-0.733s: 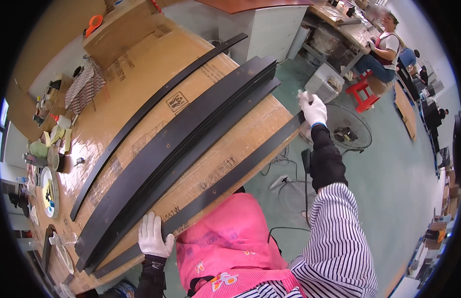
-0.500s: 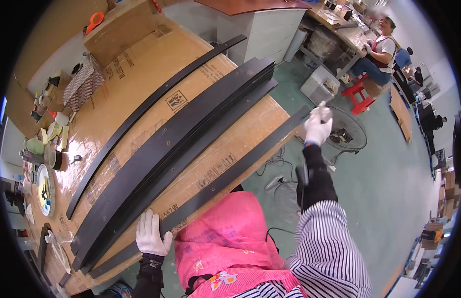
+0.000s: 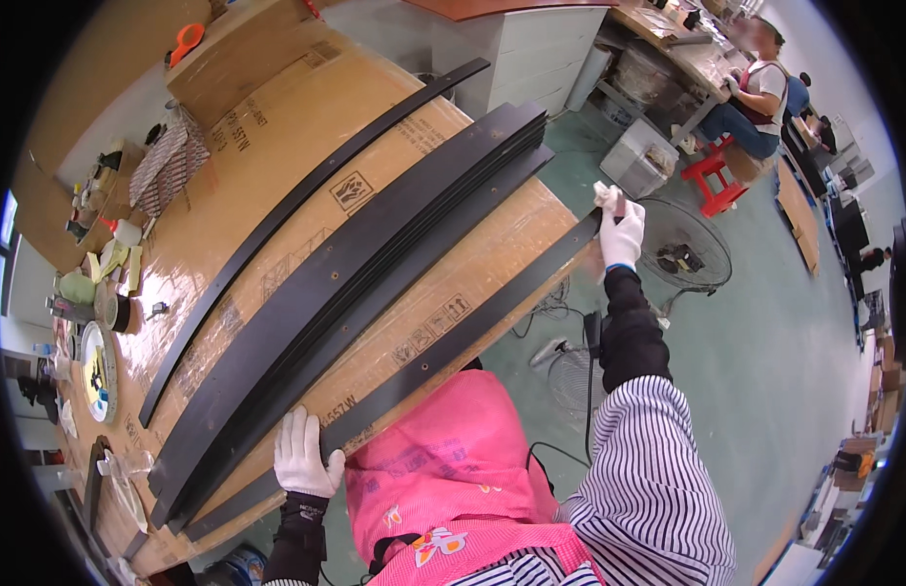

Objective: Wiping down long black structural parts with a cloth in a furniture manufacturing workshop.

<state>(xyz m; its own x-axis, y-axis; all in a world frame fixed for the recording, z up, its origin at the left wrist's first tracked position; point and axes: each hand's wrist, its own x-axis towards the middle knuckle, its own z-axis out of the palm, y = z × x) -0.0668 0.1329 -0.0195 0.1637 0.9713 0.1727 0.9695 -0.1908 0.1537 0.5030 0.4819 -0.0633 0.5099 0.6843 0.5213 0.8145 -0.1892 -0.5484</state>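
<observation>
Head view: I have the right grip back at the far end of the nearest dark strip, pinching a white wad, after swinging past; contact there seems renewed. My left grip lies flat, unclenched, across the strip on the cardboard-covered surface.

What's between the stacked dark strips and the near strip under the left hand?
In the head view, printed brown cardboard lies between the stack and the near strip; the left hand covers part of it.
</observation>
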